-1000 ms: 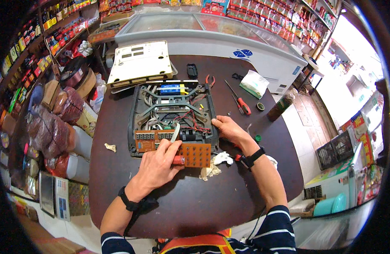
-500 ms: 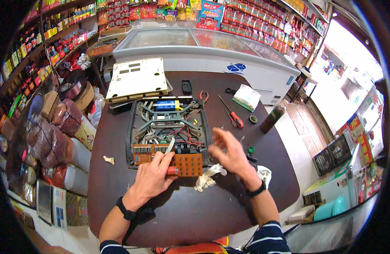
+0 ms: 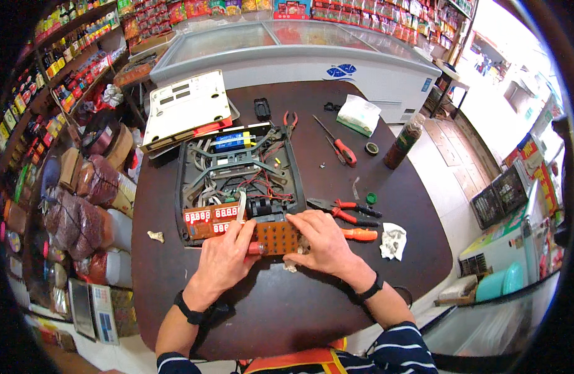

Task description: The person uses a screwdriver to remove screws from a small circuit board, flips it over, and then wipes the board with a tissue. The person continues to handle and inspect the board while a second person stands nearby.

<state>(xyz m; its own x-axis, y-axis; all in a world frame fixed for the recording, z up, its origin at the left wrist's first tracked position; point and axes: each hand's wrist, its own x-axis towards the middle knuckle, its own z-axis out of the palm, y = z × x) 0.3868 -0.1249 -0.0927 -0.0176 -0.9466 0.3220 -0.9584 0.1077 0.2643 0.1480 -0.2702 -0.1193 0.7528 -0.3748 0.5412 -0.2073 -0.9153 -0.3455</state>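
Board of brown rectangular laminate (image 3: 278, 238) lies crosswise nearside of the square black plastic housing (image 3: 291, 169), left hand (image 3: 226, 254) and right hand (image 3: 326, 244) gripping opposite sides

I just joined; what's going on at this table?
The person's left hand and right hand hold opposite ends of a brown dotted board by an opened device. To its upper left, a display board shows lit red digits. A red-handled screwdriver lies on the table.
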